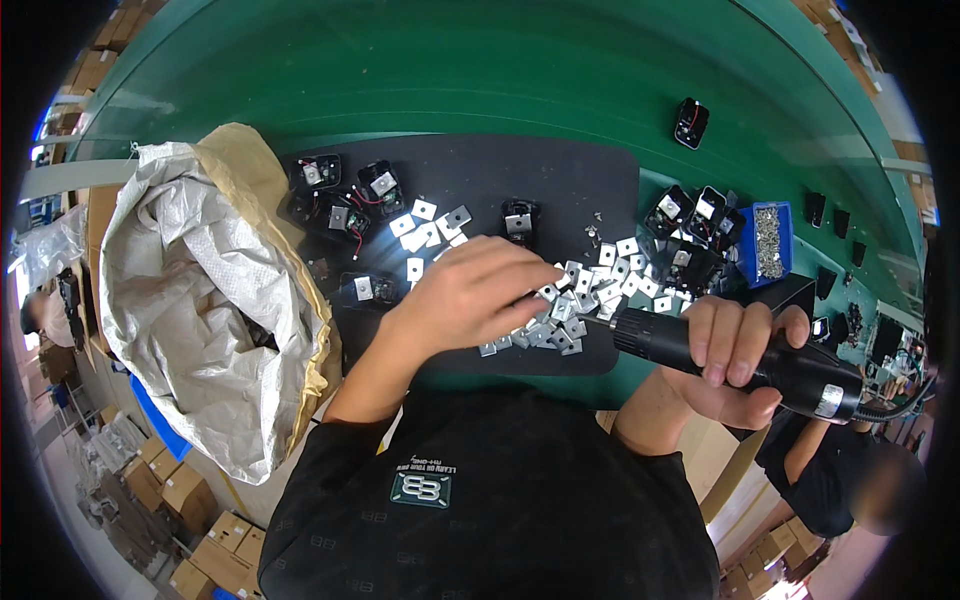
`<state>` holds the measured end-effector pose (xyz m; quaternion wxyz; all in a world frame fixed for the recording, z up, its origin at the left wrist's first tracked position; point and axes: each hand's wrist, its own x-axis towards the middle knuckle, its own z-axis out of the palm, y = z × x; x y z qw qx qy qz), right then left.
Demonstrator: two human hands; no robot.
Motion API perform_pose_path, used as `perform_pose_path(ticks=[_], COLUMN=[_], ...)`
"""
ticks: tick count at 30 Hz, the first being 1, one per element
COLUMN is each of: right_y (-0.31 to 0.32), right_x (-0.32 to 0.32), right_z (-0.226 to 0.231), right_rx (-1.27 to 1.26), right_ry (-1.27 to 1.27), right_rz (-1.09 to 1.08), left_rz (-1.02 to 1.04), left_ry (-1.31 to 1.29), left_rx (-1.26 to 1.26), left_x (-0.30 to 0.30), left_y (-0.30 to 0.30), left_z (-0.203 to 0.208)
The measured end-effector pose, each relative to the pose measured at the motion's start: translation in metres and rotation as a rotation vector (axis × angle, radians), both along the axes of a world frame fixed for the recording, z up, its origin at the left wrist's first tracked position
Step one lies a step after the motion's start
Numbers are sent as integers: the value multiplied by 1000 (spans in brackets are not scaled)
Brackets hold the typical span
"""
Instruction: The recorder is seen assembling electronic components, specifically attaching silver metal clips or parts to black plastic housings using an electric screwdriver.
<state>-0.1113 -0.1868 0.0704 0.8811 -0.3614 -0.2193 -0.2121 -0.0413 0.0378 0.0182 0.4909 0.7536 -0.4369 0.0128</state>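
Fingers of the right hand (pixel 735 350) were wrapped round a black electric screwdriver (pixel 740 362), whose barrel lay nearly level across the near edge of the black mat (pixel 560 170), its tip pointing left toward the left hand (pixel 475 295). That left hand was curled, palm down, over a heap of small square metal plates (pixel 585 290); its fingertips pinched something among them, but what exactly was hidden under the fingers. The screwdriver's tip sat just beside those fingertips, touching or almost touching the pile. Several small black housings (pixel 345 205) with plates fitted lay on the mat's far left part, and 1 more (pixel 519 220) stood alone beyond the left hand. A blue tray of screws (pixel 769 240) rested on the green worktop (pixel 500 70), right of the mat. An open woven sack (pixel 190 290) slumped at the left.
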Motion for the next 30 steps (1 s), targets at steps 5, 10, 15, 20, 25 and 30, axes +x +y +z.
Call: perform_pose_path(ticks=[5,10,15,20,25,30], right_y=[3,7,5,4,5,6], right_x=[4,1,-4,-6,-5,-4], right_z=[0,0,-1,0,-3,-7], right_rx=[25,29,41,79,74,47], right_ry=[-42,-20,-10,-14,-14,-19], right_rz=[56,62,42,67,42,45], left_rz=[-74,-105,-84,-101,-59,-4], left_ry=[-45,-80,-85,-52,-19,26], left_rx=[30,-19,-87,-132,-127,-42], left_x=[-11,-17,-21,-23,-25,-30], left_y=[-10,-14,-16,-16,-15,-12], left_z=[-1,-8,-7,-9,-12,-1])
